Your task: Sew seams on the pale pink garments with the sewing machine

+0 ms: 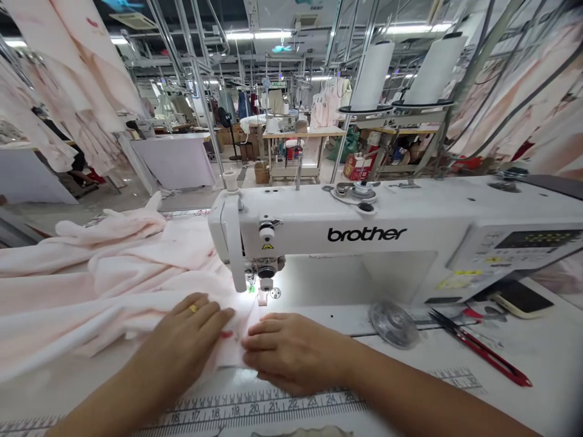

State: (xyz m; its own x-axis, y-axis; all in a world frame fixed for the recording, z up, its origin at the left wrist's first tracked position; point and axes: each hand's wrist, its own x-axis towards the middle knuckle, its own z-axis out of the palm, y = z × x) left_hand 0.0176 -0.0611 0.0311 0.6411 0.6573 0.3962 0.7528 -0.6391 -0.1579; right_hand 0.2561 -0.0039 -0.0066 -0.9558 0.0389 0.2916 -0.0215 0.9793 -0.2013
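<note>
A white Brother sewing machine (364, 233) stands across the table, its presser foot (263, 297) lit by a small lamp. Pale pink fabric (91, 285) lies heaped to the left and runs under the foot. My left hand (189, 334), with a gold ring, lies flat on the fabric just left of the foot, fingers stretched out. My right hand (285, 349) rests on the fabric edge just in front of the foot, fingers together and pressing down. The two hands almost touch.
Red thread snips (478, 349) and a round clear bobbin case (392, 325) lie on the table to the right, with a phone (521, 298) behind them. A printed ruler (255, 406) runs along the front edge. Two white thread cones (371, 76) stand behind the machine.
</note>
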